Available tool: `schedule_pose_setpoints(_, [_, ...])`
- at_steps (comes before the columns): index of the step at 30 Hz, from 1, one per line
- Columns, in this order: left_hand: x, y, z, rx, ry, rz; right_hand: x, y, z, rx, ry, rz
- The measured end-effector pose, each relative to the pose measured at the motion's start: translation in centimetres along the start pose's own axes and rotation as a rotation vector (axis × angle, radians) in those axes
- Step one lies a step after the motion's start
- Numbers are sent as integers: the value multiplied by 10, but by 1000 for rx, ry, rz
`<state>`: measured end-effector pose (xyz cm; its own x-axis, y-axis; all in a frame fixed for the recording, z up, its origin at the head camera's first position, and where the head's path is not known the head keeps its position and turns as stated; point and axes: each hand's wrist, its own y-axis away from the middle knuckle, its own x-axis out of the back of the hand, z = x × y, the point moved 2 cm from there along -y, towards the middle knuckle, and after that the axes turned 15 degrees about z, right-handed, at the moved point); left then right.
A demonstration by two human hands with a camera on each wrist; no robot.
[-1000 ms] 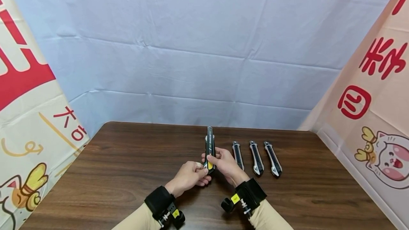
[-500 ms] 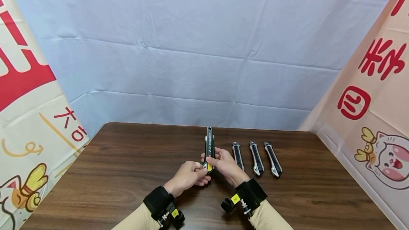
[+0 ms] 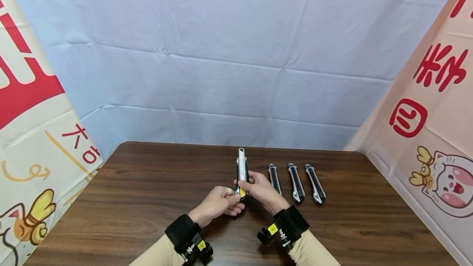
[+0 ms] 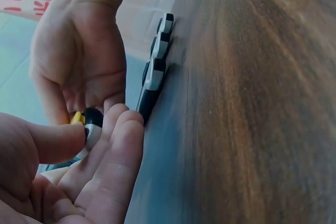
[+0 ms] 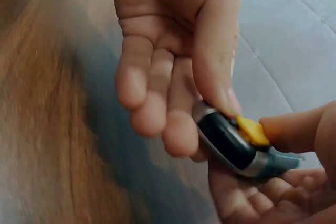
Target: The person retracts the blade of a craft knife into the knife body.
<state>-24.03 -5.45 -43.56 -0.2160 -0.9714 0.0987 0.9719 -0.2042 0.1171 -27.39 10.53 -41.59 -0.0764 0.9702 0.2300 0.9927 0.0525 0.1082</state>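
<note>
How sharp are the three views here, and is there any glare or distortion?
Head view: even light, sharp, edges bowed by a wide lens, soft sheen on the table. Left wrist view: hands and knife soft, tabletop grain smeared. Right wrist view: knife end fairly clear, fingers and table blurred.

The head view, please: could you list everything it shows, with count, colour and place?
held utility knife: one, black and silver with a yellow end, upright above the table's middle, gripped by both hands.
lying utility knives: three, black and silver, side by side on the table right of the hands.
table: one, dark brown wood, across the foreground.
backdrop cloth: one, pale blue, behind the table.
banners: two, cream with red characters and cartoon figures, left and right.
wrist cameras: two, black, one on each wrist.
left hand: pinches the knife's yellow end.
right hand: holds the knife's body.
</note>
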Motion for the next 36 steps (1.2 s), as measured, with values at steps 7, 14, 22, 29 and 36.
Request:
schedule_pose_setpoints(7, [2, 0, -2, 28, -19, -35, 1, 3, -2, -28, 120, 48])
schedule_pose_setpoints(14, [5, 1, -3, 45, -69, -39, 2, 3, 1, -1, 172, 59])
schedule_pose_setpoints(22, [13, 2, -1, 55, -102, -31, 4, -1, 5, -17, 317, 125])
schedule_pose_setpoints(29, [17, 3, 0, 66, -96, -36, 3, 0, 6, 8, 405, 155])
schedule_pose_setpoints(36, [15, 4, 0, 54, -96, -37, 4, -1, 8, 16, 456, 176])
